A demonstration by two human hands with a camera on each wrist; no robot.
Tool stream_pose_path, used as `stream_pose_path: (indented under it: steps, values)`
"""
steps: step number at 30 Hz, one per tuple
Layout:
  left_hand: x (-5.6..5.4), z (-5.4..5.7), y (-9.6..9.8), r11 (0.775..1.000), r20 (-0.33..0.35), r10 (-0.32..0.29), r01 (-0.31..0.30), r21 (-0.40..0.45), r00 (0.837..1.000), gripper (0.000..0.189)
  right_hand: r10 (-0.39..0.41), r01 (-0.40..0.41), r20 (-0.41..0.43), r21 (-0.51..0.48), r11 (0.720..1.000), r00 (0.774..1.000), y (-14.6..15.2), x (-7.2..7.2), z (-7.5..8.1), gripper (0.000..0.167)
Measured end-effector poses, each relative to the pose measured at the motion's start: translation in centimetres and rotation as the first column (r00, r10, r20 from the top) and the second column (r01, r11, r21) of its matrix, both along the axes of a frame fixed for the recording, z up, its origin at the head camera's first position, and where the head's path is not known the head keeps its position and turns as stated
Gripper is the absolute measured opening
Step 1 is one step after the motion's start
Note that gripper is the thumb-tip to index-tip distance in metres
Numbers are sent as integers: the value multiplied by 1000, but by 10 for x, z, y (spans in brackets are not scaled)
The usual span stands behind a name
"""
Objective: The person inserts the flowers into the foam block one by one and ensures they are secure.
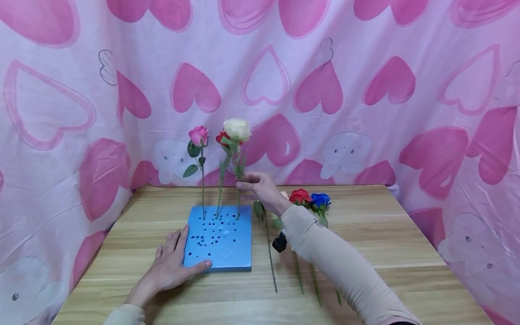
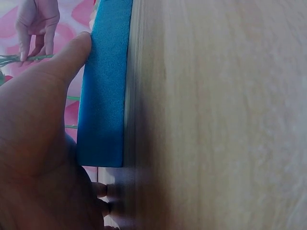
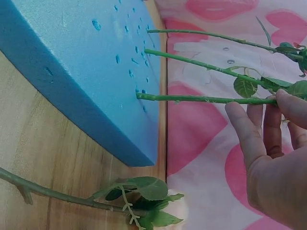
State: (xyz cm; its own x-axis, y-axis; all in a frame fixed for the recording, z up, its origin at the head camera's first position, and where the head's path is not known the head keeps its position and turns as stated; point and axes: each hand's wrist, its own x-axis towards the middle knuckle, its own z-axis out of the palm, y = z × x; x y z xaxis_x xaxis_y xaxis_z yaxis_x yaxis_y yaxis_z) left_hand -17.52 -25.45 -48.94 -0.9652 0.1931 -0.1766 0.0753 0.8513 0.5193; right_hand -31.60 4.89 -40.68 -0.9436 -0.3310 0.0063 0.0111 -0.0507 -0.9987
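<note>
My right hand pinches the green stem of a white rose between thumb and fingers. The rose stands upright, its lower stem end right at a hole near the far right corner of a blue foam block. A red rose, partly hidden behind the white bloom, and a pink rose stand in the block farther left. My left hand rests against the block's near left corner, with the thumb along the front edge and fingers spread at the left side.
Right of the block, several roses lie on the wooden table, among them a red bloom and a blue bloom, partly hidden by my right arm. A leafy stem lies nearest the block. A heart-patterned curtain surrounds the table.
</note>
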Motion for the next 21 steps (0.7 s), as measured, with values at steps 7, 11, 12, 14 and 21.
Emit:
stream_pose_path:
  steps: [7,11,12,14,21]
  values:
    - [-1,-2,0,1000,-5,2,-2,-1,1000,138,-22,22,1,7,1000,1000,0,2,-5,28]
    - [0,-2,0,1000,-12,6,-6,-4,1000,138,-23,23,17,-8,1000,1000,-1,3,-6,27]
    - [0,-2,0,1000,-14,5,-6,-6,1000,138,-18,18,21,-11,1000,1000,-1,3,-6,28]
    - [1,-1,0,1000,-17,4,-5,-7,1000,138,-14,15,27,-7,1000,1000,0,5,-6,31]
    - [2,-1,1,1000,-15,8,-8,10,1000,138,-27,30,-27,102,994,999,6,10,-6,36]
